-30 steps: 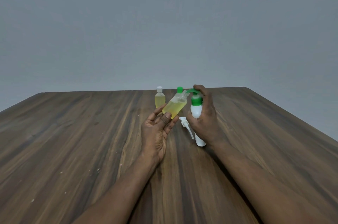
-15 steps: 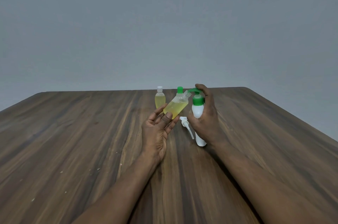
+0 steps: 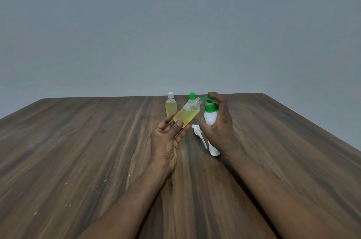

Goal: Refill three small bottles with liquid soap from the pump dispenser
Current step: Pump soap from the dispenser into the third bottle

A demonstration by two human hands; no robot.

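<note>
Plainly, in the head view, the step in hand is pumping soap into the tilted clear plastic small bottle [image 3: 187, 114], which is part full of yellow liquid. The left hand [image 3: 166, 141] holds it by the base, thumb and fingertips lightly curled round it. Its open neck points up and right, at the green spout of the white pump dispenser [image 3: 210, 119]. The right hand [image 3: 218, 127] wraps round the dispenser's body, one finger on top of the pump head. To do this well, I judge, the neck should sit right under the spout and each press be slow, so nothing runs down the outside. Just beyond the hands stand a white-capped small bottle [image 3: 171, 106] and a green-capped bottle [image 3: 192, 95], mostly hidden. A white pump cap [image 3: 198, 131] lies on the brown wooden table [image 3: 78, 151] between the hands.
</note>
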